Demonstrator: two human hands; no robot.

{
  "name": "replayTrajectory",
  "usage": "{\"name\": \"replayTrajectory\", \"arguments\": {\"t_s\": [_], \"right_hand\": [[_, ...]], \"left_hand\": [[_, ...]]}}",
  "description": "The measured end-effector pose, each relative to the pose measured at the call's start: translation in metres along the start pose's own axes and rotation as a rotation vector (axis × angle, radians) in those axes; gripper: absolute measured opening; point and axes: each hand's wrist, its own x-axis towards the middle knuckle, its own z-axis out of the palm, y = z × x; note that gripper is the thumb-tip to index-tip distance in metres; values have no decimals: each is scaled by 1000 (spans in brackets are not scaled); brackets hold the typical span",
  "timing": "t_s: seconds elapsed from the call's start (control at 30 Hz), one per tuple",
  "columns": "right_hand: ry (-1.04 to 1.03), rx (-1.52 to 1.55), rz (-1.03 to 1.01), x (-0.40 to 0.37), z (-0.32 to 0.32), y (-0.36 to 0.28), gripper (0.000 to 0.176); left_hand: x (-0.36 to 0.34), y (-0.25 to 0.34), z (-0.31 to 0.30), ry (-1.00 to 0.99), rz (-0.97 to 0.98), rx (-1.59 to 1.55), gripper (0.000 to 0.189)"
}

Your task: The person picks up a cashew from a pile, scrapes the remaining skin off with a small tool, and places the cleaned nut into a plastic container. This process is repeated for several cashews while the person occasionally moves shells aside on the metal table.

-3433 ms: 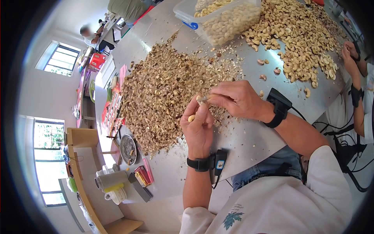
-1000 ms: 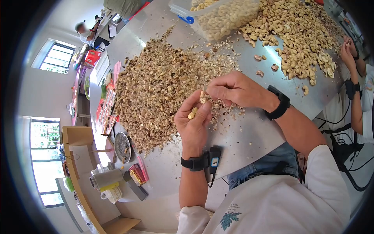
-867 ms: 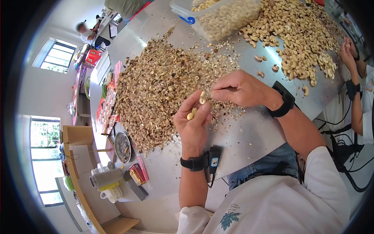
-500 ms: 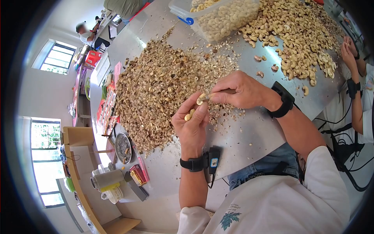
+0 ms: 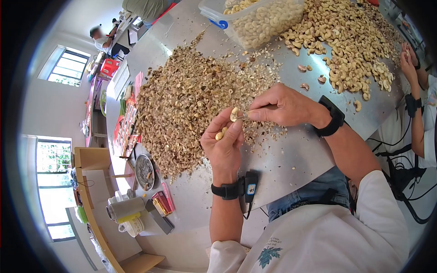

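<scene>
1. Since half a second ago little has moved. The left hand (image 5: 223, 148) and right hand (image 5: 283, 107) have stayed together above the worktop's near part. The co-worker's hand (image 5: 409, 58) at the 3 o'clock edge has lifted slightly.
2. The left hand's fingers (image 5: 235, 129) are closed. Thumb and forefinger pinch a pale curved cashew kernel (image 5: 234, 113) at their tips, held up off the worktop.
3. A second yellowish kernel (image 5: 220, 135) sits tucked lower in the same hand, at 7 o'clock of the pinched one.
4. The right hand's fingers are curled tight round a thin metal-tipped tool (image 5: 244, 115). Its tip touches the pinched kernel from 3 o'clock.
5. A broad heap of brown shell scraps (image 5: 186, 98) spreads from 9 to 12 o'clock of the hands, its near edge lying under them.
6. A heap of pale peeled cashew kernels (image 5: 348, 43) lies at 1 to 2 o'clock, well apart from the hands.
7. A clear plastic tub with a blue clasp (image 5: 210, 12), full of kernels, stands at 12 o'clock beyond the scraps.
8. The shiny steel worktop (image 5: 291, 159) shows bare at 5 o'clock of the hands.
9. A black wristband (image 5: 226, 191) circles the left wrist, and another black band (image 5: 331, 122) the right.
</scene>
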Motion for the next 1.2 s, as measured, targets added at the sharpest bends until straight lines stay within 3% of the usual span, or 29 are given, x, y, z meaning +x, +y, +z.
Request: {"name": "replayTrajectory", "arguments": {"t_s": [0.37,0.67,1.07,1.2], "right_hand": [[-44,29,11,0,-2,2,21],[115,-117,-96,1,5,6,18],[-26,32,33,0,-1,-3,18],[58,-36,-46,2,5,6,18]], "left_hand": [[-1,2,3,14,64,123,32],[-1,-2,2,36,21,18,31],[-3,-1,1,42,50,26,33],[-2,-2,3,66,43,7,32]]}}
